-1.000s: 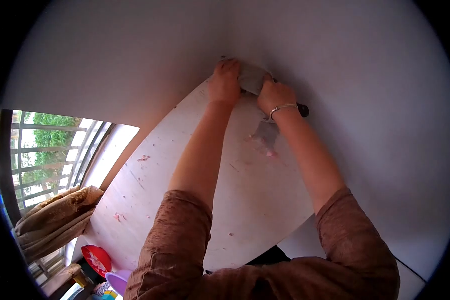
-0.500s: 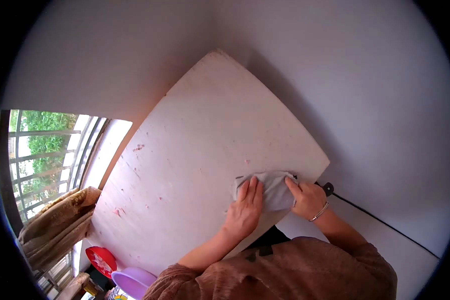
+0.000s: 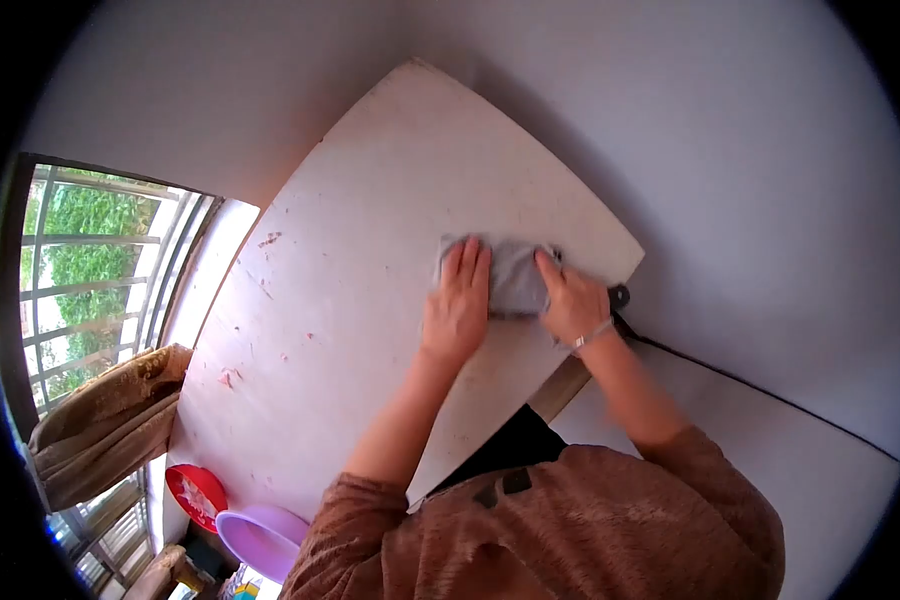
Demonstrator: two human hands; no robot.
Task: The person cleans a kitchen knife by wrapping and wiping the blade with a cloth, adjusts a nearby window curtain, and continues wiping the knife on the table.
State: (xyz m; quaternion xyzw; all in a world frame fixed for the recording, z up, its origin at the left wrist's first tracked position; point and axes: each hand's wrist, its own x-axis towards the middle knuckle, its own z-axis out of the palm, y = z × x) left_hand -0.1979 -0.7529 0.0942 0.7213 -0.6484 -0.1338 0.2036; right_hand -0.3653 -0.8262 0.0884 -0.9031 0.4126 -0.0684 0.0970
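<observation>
A folded grey cloth lies on the pale tabletop, toward its right corner. My left hand is closed on the cloth's left end, its fingers pressing down side by side. At the cloth's right end, my right hand grips it, with the index finger laid along the edge and the other fingers partly hidden. A bracelet circles the right wrist. Small pinkish scraps and brown crumbs are scattered over the left part of the tabletop.
Walls meet behind the table's far corner. A barred window and a brown curtain are at left. Below stand a red basin and a purple basin. A black handle-like piece sticks out by the right corner.
Both hands have pushed the cloth away from the body, farther up the tabletop, arms more stretched. The camera view has shifted slightly.
</observation>
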